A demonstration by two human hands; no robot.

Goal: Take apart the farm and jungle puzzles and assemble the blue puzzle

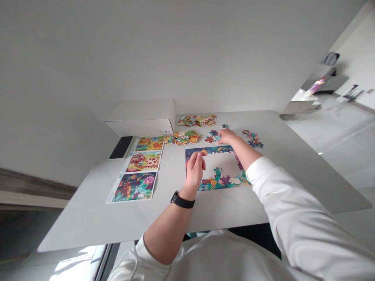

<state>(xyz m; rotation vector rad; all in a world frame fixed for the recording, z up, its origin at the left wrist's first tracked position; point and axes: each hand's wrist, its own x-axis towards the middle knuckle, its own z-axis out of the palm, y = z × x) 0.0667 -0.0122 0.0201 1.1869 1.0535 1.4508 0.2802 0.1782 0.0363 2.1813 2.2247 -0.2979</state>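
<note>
My right hand (226,136) reaches past the far edge of the puzzle, its fingers closed at a teal puzzle piece (217,138) in a small group of loose pieces (211,136). Over the left side of the partly assembled puzzle (219,186) is my left hand (195,168), its fingers curled and the thumb pressed against them. Whatever it may hold is hidden. The puzzle's border and lower part are put together around a pale, bare middle. Part of its left side is covered by my left hand, and my right forearm crosses above its upper right corner.
Three picture sheets (134,187) lie at the left beside a dark phone (121,147). A white box (140,117) stands against the wall. Piles of yellow-green pieces (184,137) lie near it, and more pieces (253,139) lie right of my forearm.
</note>
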